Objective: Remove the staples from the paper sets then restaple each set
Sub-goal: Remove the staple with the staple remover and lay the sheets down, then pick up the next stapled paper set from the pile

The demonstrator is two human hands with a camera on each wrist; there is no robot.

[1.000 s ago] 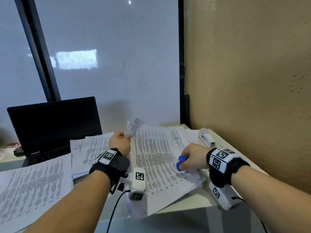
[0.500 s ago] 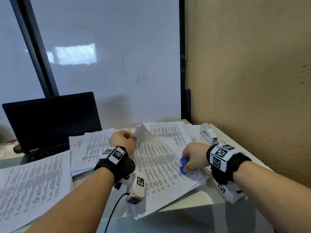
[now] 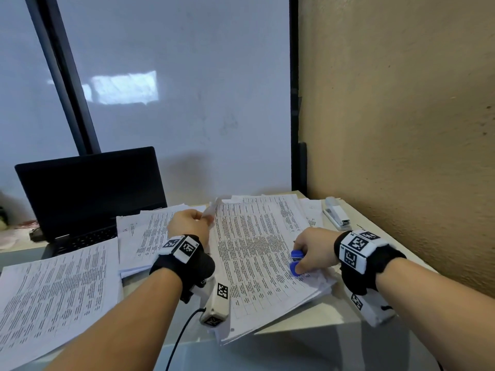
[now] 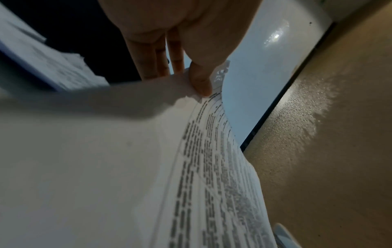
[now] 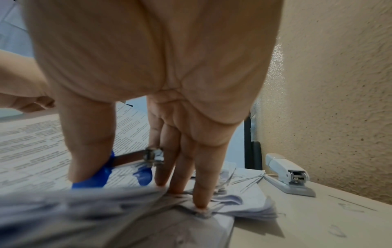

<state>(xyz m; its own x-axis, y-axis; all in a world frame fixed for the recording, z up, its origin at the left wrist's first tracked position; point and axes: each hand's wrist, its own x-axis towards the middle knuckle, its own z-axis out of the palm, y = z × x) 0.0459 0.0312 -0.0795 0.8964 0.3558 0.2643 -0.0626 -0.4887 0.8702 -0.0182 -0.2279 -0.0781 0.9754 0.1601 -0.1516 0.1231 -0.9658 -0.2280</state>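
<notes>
Pale desk [image 3: 334, 314] against rough tan wall [image 3: 401, 129]; left hand [image 3: 187, 223] pinches printed sheet [image 3: 254, 250]; right hand [image 3: 313, 247] grips blue staple remover [image 3: 296, 262].

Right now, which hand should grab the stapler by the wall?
Probably the right hand: the white stapler lies on its side, near the wall. But it holds the blue staple remover and presses the paper set. The left hand pinches a page corner, farther away.

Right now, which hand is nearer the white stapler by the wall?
Right. The right hand, holding the blue staple remover, sits just in front of the white stapler. The left hand pinches a page corner across the papers, farther away.
</notes>
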